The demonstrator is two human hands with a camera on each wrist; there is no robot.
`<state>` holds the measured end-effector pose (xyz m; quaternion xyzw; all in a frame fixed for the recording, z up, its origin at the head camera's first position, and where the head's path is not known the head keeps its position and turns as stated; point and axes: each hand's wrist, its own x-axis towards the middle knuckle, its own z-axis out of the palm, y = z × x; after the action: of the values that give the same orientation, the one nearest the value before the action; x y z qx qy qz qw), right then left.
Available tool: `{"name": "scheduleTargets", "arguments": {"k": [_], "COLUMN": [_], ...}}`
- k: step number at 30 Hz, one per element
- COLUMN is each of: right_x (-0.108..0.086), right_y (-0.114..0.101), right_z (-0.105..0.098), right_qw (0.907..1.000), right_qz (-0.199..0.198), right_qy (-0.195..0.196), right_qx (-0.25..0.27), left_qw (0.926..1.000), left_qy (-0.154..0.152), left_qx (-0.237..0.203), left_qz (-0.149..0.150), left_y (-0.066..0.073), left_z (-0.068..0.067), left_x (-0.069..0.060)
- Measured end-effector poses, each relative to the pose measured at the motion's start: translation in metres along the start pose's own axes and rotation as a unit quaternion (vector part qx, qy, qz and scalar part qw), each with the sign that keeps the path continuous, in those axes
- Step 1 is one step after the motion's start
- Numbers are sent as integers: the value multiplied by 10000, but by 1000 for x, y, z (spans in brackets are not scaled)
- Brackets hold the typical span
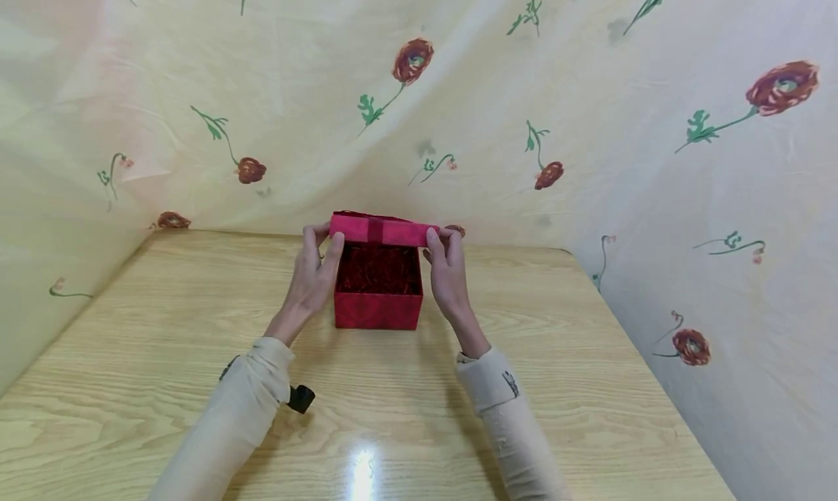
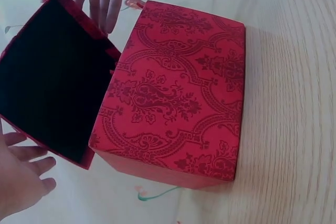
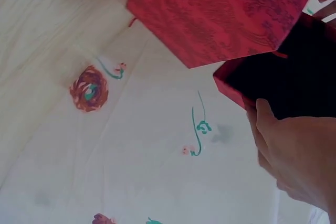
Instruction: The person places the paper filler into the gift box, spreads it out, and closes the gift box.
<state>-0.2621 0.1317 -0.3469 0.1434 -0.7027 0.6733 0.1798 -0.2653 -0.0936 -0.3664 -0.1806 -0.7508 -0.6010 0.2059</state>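
A red patterned gift box (image 1: pixel 377 310) stands on the table with its top uncovered. Dark red shredded filler (image 1: pixel 380 270) shows inside it. Tilted above the box's back edge is its red lid (image 1: pixel 393 232), with a dark ribbon band across the front. My left hand (image 1: pixel 313 274) grips the lid's left end, thumb in front. At the opposite end my right hand (image 1: pixel 449 272) holds it with the thumb on the near side. The lid's dark inside (image 2: pixel 52 77) faces the camera in the left wrist view. In the right wrist view, my right hand (image 3: pixel 294 150) is at the lid's edge.
The light wood table (image 1: pixel 563 385) runs back to a cream floral sheet (image 1: pixel 314 123) hung close behind the box and along both sides. A small black object (image 1: pixel 301 398) shows beside the left sleeve.
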Motion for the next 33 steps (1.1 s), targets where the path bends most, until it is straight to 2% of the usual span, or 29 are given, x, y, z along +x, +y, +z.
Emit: {"name": "scheduleTargets", "arguments": {"k": [4, 7, 12, 17, 20, 25, 33], "right_x": [-5, -8, -14, -21, -26, -30, -34], "right_y": [3, 5, 13, 21, 24, 30, 30], "right_z": [-5, -11, -20, -25, -26, -27, -27], "right_qw": [9987, 9966, 9918, 9841, 9800, 9751, 9807], "right_qz": [-260, -382, -459, -328, -355, -452, -196], "right_qy": [-300, -549, -959, -1296, -1432, -1616, -1418], "right_qx": [-325, -473, -711, -1167, -1332, -1448, -1330], "left_qw": [9996, 9989, 9944, 9836, 9783, 9758, 9791], "left_qy": [-83, -314, -958, -1661, -1900, -1970, -1782], "left_qx": [7, -7, 110, 280, 379, 472, 639], "left_qz": [-260, -360, -425, -650, -739, -820, -739], "left_y": [0, -2, -8, -16, -21, -25, -26], "left_z": [-1, -4, -12, -20, -22, -24, -22], "left_x": [-1, -1, -4, -7, -10, -16, -19]}}
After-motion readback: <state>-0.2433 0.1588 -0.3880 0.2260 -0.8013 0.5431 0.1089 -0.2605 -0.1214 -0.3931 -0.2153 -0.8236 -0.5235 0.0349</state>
